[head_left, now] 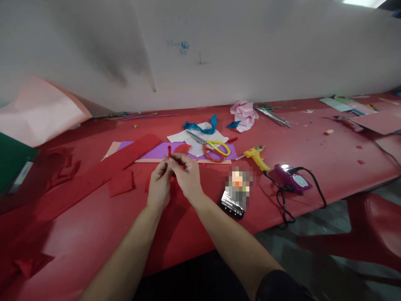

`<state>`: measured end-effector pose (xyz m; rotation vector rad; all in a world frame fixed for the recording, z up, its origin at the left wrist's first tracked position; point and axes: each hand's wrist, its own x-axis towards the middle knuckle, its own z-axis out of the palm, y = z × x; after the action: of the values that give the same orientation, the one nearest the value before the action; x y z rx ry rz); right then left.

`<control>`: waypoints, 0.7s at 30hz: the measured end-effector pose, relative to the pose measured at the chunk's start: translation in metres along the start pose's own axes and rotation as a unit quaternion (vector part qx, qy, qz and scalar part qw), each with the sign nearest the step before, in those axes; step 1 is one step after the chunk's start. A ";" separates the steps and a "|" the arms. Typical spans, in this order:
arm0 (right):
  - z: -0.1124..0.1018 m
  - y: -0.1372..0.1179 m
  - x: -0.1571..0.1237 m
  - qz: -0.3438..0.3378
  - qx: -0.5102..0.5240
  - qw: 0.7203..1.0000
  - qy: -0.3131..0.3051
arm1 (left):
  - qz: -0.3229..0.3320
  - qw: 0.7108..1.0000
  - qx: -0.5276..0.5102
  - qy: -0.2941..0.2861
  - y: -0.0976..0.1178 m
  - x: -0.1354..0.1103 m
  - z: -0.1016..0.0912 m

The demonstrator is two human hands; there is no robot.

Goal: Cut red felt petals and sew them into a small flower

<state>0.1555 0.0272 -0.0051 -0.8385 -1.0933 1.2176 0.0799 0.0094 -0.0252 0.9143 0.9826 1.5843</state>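
Observation:
Between my two hands is a small rolled piece of red crepe paper [169, 150], its tip sticking up above the fingers. My left hand [159, 184] pinches it from the left, and my right hand [189, 174] pinches it from the right; the fingertips meet. Just beyond lie scissors [216, 148] with yellow and red handles, resting on white paper scraps [178, 136] and a purple sheet [150, 154]. A long red crepe strip [94, 175] stretches to the left, with a square red piece [121, 183] beside it.
Right of my hands are a phone [234, 196], a yellow glue gun [257, 157] and a purple power box [294, 179] with black cables. Crumpled pink paper [244, 115] and blue scraps [202, 127] lie near the white wall [219, 75]. A red chair [369, 230] stands at right.

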 end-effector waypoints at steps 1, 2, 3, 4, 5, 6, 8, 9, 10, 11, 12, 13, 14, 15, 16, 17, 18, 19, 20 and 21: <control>0.000 0.000 0.000 -0.001 0.000 1.000 -0.003 | 0.000 1.000 -0.001 0.001 0.000 0.000 0.000; 0.000 0.001 0.000 -0.003 0.000 1.000 -0.005 | -0.001 1.000 -0.002 0.002 0.001 0.000 0.001; 0.000 0.001 0.000 -0.004 -0.001 1.000 -0.007 | -0.002 1.000 -0.004 0.003 0.001 0.000 0.001; 0.000 0.001 0.000 -0.005 -0.001 1.000 -0.009 | -0.002 1.000 -0.006 0.004 0.001 0.000 0.001; 0.000 0.002 0.000 -0.004 -0.002 1.000 -0.010 | -0.002 1.000 -0.008 0.004 0.001 0.000 0.001; 0.000 0.002 0.000 -0.002 -0.003 1.000 -0.010 | -0.002 1.000 -0.008 0.004 0.001 0.000 0.001; 0.000 0.004 0.000 0.002 -0.002 1.000 -0.009 | -0.003 1.000 -0.006 0.005 0.001 0.000 0.002; 0.000 0.005 0.000 0.003 -0.002 1.000 -0.007 | -0.005 1.000 -0.002 0.007 0.001 0.000 0.001; 0.000 0.005 0.000 0.004 -0.003 1.000 -0.006 | -0.007 1.000 0.002 0.009 0.001 0.000 0.001; 0.000 0.006 0.000 0.004 -0.003 1.000 -0.006 | -0.008 1.000 0.005 0.011 0.001 0.000 0.001; -0.001 0.006 0.000 0.003 -0.005 1.000 -0.006 | -0.009 1.000 0.007 0.012 0.001 -0.001 0.002; -0.001 0.007 0.000 0.000 -0.008 1.000 -0.006 | -0.009 1.000 0.008 0.011 0.002 -0.001 0.002; -0.001 0.006 0.000 -0.002 -0.011 1.000 -0.006 | -0.009 1.000 0.007 0.009 0.002 -0.001 0.002; -0.001 0.006 0.000 -0.004 -0.013 1.000 -0.004 | -0.008 1.000 0.005 0.006 0.002 -0.001 0.002; -0.002 0.005 0.000 -0.005 -0.014 1.000 -0.004 | -0.008 1.000 0.001 0.003 0.002 -0.001 0.002; -0.002 0.004 0.001 -0.005 -0.015 1.000 -0.002 | -0.009 1.000 -0.002 0.001 0.002 -0.001 0.003; -0.002 0.004 0.001 -0.007 -0.014 1.000 -0.001 | -0.010 1.000 -0.004 0.001 0.002 -0.001 0.003; -0.001 0.003 0.001 -0.008 -0.012 1.000 -0.001 | -0.012 1.000 -0.006 0.001 0.003 -0.001 0.003; -0.001 0.003 0.001 -0.011 -0.011 1.000 -0.001 | -0.015 1.000 -0.007 0.002 0.003 -0.001 0.003; -0.001 0.003 0.001 -0.013 -0.011 1.000 -0.003 | -0.020 1.000 -0.006 0.003 0.003 -0.001 0.003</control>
<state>0.1558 0.0284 -0.0081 -0.8352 -1.1215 1.1889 0.0819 0.0082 -0.0214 0.8775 0.9871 1.5591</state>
